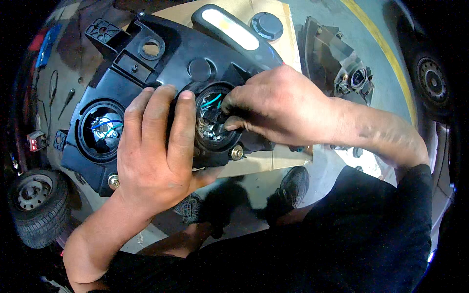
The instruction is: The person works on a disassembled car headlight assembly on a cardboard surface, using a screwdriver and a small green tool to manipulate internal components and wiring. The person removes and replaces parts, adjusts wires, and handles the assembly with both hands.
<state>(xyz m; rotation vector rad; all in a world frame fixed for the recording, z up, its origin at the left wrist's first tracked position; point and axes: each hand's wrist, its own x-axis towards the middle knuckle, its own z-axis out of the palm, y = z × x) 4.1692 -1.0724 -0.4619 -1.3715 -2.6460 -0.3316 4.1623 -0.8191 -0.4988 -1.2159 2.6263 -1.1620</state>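
Note:
A black headlight housing (161, 80) lies back side up under my hands. My left hand (156, 146) grips it, fingers laid over its back between two round openings and thumb at the near edge. Thumb and bent fingers of my right hand (278, 105) reach into the right opening (217, 141), pinched together; what lies between them is hidden. Green wires (212, 101) show beside those fingertips. Inside the left opening (80, 129) are blue and green wires (105, 125) around a metallic bulb seat. Brass-coloured adjuster screws (237, 152) sit along the near edge.
A lit work lamp (229, 27) stands beyond the housing. Next to it, a round black cap (267, 25) rests on cardboard (288, 44). Another headlight (337, 58) lies farther right. Wheels (39, 202) stand at the left and right; a screwdriver (67, 102) is on the floor.

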